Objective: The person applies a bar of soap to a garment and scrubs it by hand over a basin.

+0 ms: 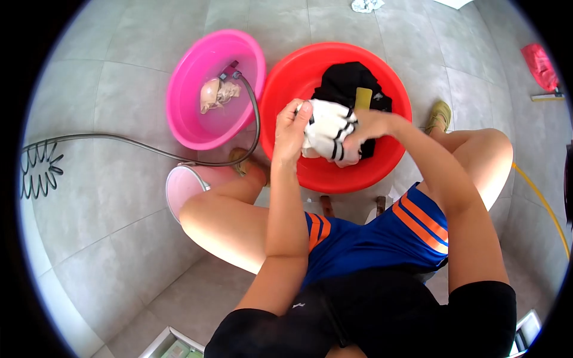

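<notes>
Over the red basin (286, 152), my left hand (292, 128) grips the left side of a white cloth with black stripes (325, 128), its thumb on top. My right hand (364, 131), slightly blurred, is at the right side of the same cloth with its fingers curled against it. Black clothing (346, 80) lies in the basin beyond the cloth. A yellowish flat block (363, 98) rests on the black clothing, just beyond my right hand.
A pink basin (179, 113) at the left holds water, a beige garment (218, 95) and the end of a grey hose (137, 140). A pink bucket (185, 191) stands by my left knee. A yellow hose (543, 200) runs along the right.
</notes>
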Demonstrator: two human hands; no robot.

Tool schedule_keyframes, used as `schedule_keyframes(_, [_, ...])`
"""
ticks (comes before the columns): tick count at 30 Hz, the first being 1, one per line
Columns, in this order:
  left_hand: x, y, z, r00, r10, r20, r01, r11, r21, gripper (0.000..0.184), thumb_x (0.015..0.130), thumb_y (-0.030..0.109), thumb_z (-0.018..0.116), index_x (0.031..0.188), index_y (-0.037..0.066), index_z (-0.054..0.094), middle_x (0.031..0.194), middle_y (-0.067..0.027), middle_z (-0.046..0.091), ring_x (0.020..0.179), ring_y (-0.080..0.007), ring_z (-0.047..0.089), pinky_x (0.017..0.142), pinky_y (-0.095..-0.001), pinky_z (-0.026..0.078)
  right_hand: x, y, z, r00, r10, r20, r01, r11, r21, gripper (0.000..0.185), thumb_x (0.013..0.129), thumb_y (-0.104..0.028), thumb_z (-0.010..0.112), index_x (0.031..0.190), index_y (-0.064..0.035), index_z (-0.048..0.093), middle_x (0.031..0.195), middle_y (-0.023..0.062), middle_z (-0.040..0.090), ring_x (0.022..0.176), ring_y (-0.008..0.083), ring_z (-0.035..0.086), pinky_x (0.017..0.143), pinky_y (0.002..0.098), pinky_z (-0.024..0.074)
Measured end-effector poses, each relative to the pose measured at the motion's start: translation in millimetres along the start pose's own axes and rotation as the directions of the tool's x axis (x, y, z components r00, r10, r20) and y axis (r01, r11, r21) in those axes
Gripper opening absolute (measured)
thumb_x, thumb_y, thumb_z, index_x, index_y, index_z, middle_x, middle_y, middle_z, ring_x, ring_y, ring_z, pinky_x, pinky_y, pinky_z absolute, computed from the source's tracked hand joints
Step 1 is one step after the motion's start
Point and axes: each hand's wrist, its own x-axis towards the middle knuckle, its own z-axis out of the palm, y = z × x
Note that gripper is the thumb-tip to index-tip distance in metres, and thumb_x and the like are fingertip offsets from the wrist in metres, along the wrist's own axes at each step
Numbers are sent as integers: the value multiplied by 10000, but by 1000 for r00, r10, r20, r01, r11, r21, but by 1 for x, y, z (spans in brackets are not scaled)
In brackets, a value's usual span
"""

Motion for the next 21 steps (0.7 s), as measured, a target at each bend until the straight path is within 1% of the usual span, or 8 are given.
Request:
schedule_keyframes(2, [-7, -3, 4, 989, -96, -110, 62, 959, -275, 331, 931, 314, 540, 1006, -3, 601, 890, -61, 629, 793, -155, 590, 720, -282, 478, 4, 21, 15, 971, 238, 30, -219, 931, -292, 469, 679, -336, 748, 995, -3, 648, 937, 88, 663, 906, 154, 588, 817, 307, 463])
schedule_keyframes(4, [-10, 3, 10, 958, -229, -171, 105, 839, -533, 397, 933, 349, 518, 1065, -20, 582, 988, -116, 634, 902, -229, 608, 816, -350, 489, 16, 51, 18, 930, 242, -277, -261, 965, -32, 380, 690, -295, 707, 951, -21, 666, 887, 159, 669, 782, 253, 642, 747, 313, 499])
schedule_keyframes(6, [-12, 13, 17, 907, -379, -187, 115, 648, -753, 465, 933, 387, 498, 1110, -38, 561, 1084, -167, 618, 1020, -301, 592, 911, -428, 470, 23, 37, 17, 816, 212, -539, 58, 896, 440, 332, 705, -144, 666, 1017, -31, 647, 883, 142, 665, 741, 197, 642, 682, 293, 509])
schedule_keyframes(10, [9, -37, -1, 895, -445, -40, 244, 561, -791, 430, 930, 364, 498, 1147, -3, 554, 1129, -168, 605, 1055, -310, 575, 945, -438, 447, 5, -61, 67, 551, -190, -813, 606, 760, 233, 358, 687, -16, 622, 1044, 2, 600, 907, 141, 638, 830, 213, 636, 708, 310, 506])
schedule_keyframes(15, [-10, -79, 19, 907, -422, 9, 257, 535, -805, 298, 914, 413, 527, 876, 121, 566, 738, -18, 600, 710, -172, 586, 660, -329, 503, 3, -66, 115, 471, -460, -753, 96, 875, -474, 343, 714, -113, 724, 1002, -18, 566, 896, 142, 608, 935, 266, 603, 791, 337, 483])
schedule_keyframes(16, [-15, -96, 22, 955, -263, 135, 241, 431, -870, 296, 937, 415, 481, 919, 127, 547, 771, -13, 597, 713, -184, 584, 649, -342, 503, 7, -65, 101, 519, -344, -782, 66, 929, -364, 382, 724, -141, 742, 1010, -6, 527, 864, 145, 601, 833, 269, 621, 694, 363, 491])
schedule_keyframes(18, [-12, -20, 75, 827, -555, -87, 226, 471, -853, 312, 954, 424, 432, 927, 129, 530, 801, -22, 583, 706, -195, 575, 638, -359, 501, 21, -63, 65, 481, 247, -841, 197, 904, 378, 390, 754, -120, 711, 1064, -7, 503, 849, 149, 583, 743, 261, 615, 641, 366, 487])
schedule_keyframes(21, [-9, -35, 64, 825, -561, -73, 267, 500, -824, 318, 952, 418, 428, 906, 116, 519, 840, -53, 592, 763, -209, 602, 682, -354, 515, 20, -65, 59, 331, -75, -941, 252, 968, 11, 372, 773, -81, 679, 1095, -39, 496, 888, 143, 569, 772, 231, 594, 662, 345, 487])
